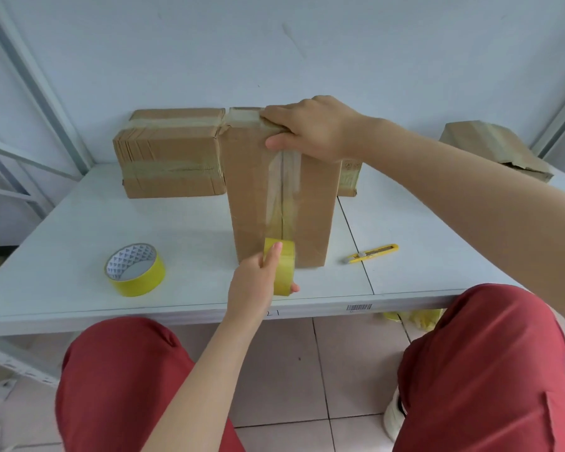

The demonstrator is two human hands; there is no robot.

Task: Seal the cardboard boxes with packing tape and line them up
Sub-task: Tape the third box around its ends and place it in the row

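A tall cardboard box (252,203) stands on end in the middle of the white table (79,243). My right hand (310,128) grips its top edge, thumb on the front face over the tape's start. A strip of clear tape (281,197) runs down the front seam to a yellow tape roll (282,267), which my left hand (258,278) grips near the box's foot. A taped box (168,158) stands behind on the left, touching the tall one.
A second yellow tape roll (134,269) lies flat at the front left. A yellow utility knife (371,253) lies right of the tall box. Another box (349,177) peeks out behind it, and a crumpled box (496,151) sits far right. My red-trousered knees are below the table edge.
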